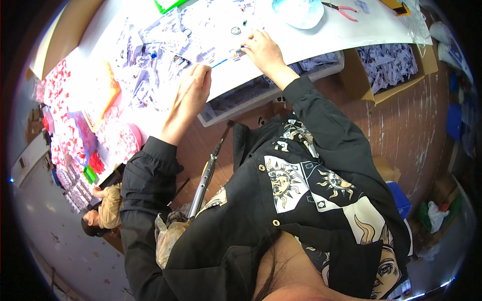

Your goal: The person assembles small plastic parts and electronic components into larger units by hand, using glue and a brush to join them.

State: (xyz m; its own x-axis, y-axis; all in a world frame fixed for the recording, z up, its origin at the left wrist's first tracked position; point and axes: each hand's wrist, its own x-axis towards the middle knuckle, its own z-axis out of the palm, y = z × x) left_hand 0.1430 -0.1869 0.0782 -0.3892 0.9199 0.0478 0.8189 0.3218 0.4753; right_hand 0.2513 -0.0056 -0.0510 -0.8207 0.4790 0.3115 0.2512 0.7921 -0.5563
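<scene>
Over the near edge of the white table [301, 47], my left hand [190, 95] is closed, its fingers curled together. What it holds, if anything, I cannot make out. A small dark metallic piece [179, 60] is close to its fingers. Between my two hands a thin blue stick [219, 63] slants up to the right, one end close to the left fingertips. My right hand [263, 50] is pinched around a small greyish piece [239, 50], too small to name. Many small white-and-purple printed pieces [145, 75] are spread out across the tabletop.
Pliers with pink handles [347, 12] and a pale blue-and-white dish [301, 21] lie at the far right. A clear bin [213, 118] and a cardboard box [379, 95] of printed pieces stand below the edge. Pink-and-white pieces [60, 80] heap at left; another person [108, 205] sits there.
</scene>
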